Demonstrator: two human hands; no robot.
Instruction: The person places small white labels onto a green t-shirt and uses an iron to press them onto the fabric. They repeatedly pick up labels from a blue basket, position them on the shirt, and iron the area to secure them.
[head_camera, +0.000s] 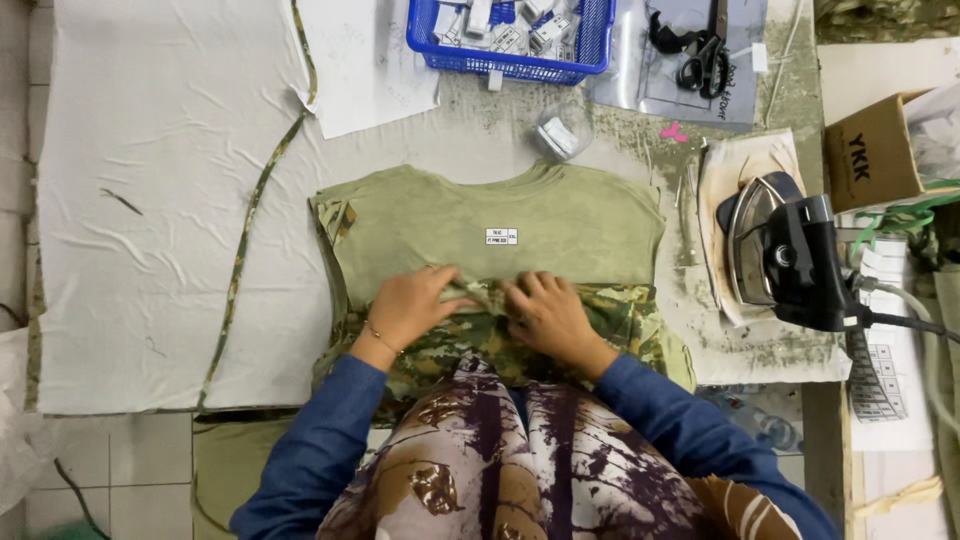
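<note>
Patterned brown, white and purple cloth (520, 465) fills the bottom of the view, worn by the person at the table, with blue sleeves (320, 450) running out from it on both sides. Both hands rest side by side on a folded garment (500, 225) spread on the table in front of the person. The left hand (412, 305) lies with its fingers curled down onto a small fold of camouflage cloth (480, 295), pinching it. The right hand (548, 312) sits just beside it, fingers bent and pressing on the same fold, so the two hands nearly touch over it.

The garment's upper part is plain olive green with a small white label (501, 236) near its middle; its lower part, under and around the hands, is camouflage. It lies in the middle of the table, partly on a large white sheet (150, 200) that covers the left side. A long thin camouflage strip (250, 220) runs down across that sheet from the top edge.

To the right of the garment an iron (775, 250) stands on a stained pad (740, 170), with its cord leading off right. Behind the garment are a blue basket (510, 62) holding small white pieces, black scissors (705, 60) on a clear plastic bag, and a sheet of paper (365, 65). A cardboard box (875, 150) sits at the far right edge.
</note>
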